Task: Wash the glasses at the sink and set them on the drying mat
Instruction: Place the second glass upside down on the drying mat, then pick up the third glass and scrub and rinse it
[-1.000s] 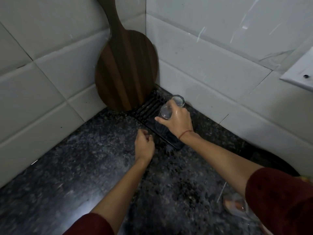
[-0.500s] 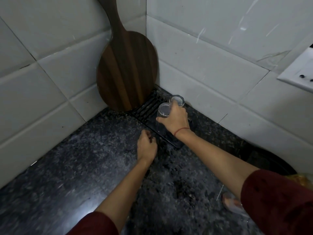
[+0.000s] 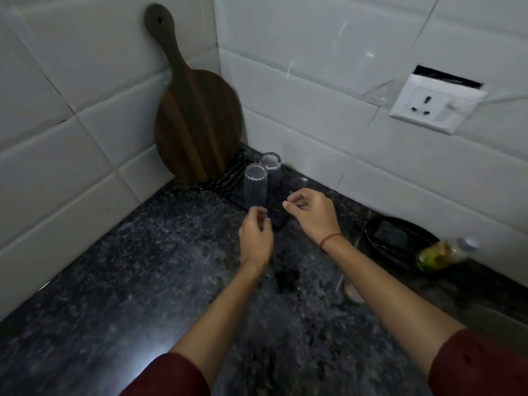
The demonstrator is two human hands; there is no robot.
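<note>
**Clerk:** Surroundings, largest first?

**Inspector:** White tiled wall [image 3: 71, 124] on two sides, meeting in a corner; dark speckled countertop [image 3: 128, 281] below it; a round wooden board [image 3: 197, 124] with a long handle stands on edge in the corner, leaning on the tiles.

**Clerk:** The drying mat?

**Inspector:** Dark, ribbed drying mat [image 3: 228, 178] lies flat on the counter at the foot of the board, reaching toward the person; its near end is hard to make out against the stone.

**Clerk:** Hands?

**Inspector:** Left hand [image 3: 255, 238] hangs just in front of the nearer glass, fingers loosely curled, holding nothing; whether it touches the glass I cannot tell. Right hand [image 3: 313, 214] is just right of the glasses and apart from them; fingers loosely bent, thumb near the forefinger, nothing between them.

**Clerk:** The glasses?

**Inspector:** Two on the mat, upright, seemingly mouth down; nearer glass [image 3: 255, 185] and farther glass [image 3: 273, 172] stand side by side, very close; contact between them unclear.

**Clerk:** Minor items?

**Inspector:** Wall socket [image 3: 437, 102] at the right; a dark dish [image 3: 371, 244] on the counter below it, holding a sponge [image 3: 390, 237]; a blurred bottle [image 3: 440, 252] just beside the dish; a red thread [image 3: 331, 238] on the right wrist.
</note>
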